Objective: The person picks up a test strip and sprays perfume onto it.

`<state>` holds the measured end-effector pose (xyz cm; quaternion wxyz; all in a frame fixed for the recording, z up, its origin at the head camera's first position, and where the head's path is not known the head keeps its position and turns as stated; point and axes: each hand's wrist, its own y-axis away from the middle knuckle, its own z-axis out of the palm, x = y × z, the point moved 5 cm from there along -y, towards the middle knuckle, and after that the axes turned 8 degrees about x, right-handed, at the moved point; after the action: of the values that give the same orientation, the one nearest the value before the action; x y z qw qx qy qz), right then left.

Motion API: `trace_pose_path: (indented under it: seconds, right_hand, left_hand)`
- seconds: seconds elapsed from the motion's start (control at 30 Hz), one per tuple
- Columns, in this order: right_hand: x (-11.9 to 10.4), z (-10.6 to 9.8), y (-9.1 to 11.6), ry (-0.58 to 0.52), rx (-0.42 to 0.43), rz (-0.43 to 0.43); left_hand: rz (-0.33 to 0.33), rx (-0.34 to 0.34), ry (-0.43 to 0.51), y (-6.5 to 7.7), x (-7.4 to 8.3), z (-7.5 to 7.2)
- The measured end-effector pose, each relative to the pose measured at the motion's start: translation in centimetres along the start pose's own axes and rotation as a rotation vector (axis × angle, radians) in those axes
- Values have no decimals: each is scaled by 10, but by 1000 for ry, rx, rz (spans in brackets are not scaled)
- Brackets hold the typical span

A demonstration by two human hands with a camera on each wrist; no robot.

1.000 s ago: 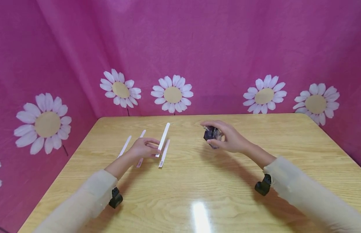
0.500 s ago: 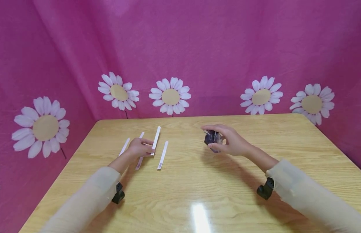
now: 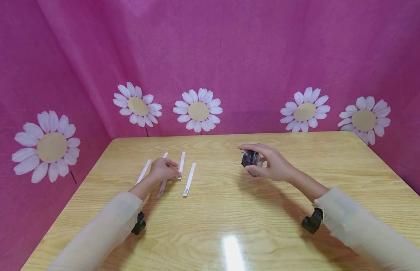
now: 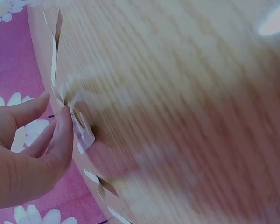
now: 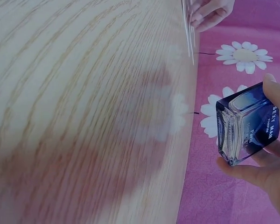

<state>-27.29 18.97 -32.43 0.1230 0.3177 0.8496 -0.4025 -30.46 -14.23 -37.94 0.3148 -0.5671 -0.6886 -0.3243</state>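
Observation:
In the head view my left hand [image 3: 164, 169] is low over the table, fingertips right at the near end of a white paper strip [image 3: 182, 162]. The left wrist view shows a gap between that hand's thumb and fingertips, with the strip [image 4: 54, 63] running to them. Other white strips lie close by: one to the right [image 3: 189, 180], one partly hidden under the hand [image 3: 161, 189] and one at the left [image 3: 143, 171]. My right hand [image 3: 272, 164] grips a dark blue glass perfume bottle [image 5: 249, 123] between thumb and fingers, raised above the table and tilted.
The wooden table [image 3: 216, 210] reflects a bright light near its front. Behind it and at the left hangs a pink cloth [image 3: 250, 64] printed with white daisies. Each wrist carries a small black camera, as at the right cuff [image 3: 312, 221].
My left hand has moved left and lowered its strip from a raised tilt to the table, between two other strips. My right hand keeps the perfume bottle in nearly the same place.

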Motion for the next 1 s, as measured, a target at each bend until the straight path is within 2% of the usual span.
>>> trace_pose_path:
  seconds: [0.13,0.23,0.6,0.87,1.0]
  right_hand:
    - [1,-1,1,7,0,12]
    - [0,-1,2,8,-3,25]
    - [2,-4,5,12,9,26]
    - [0,-2,6,24,4,12]
    - [-3,-1,6,25,9,-6]
  left_hand:
    - [81,9,-69,6,6,-1]
    - [123,6,-83,10,9,-1]
    - [182,-8,-115,29,9,-1]
    - [293,19,-130,44,10,2]
    - [296,11,-147,51,7,7]
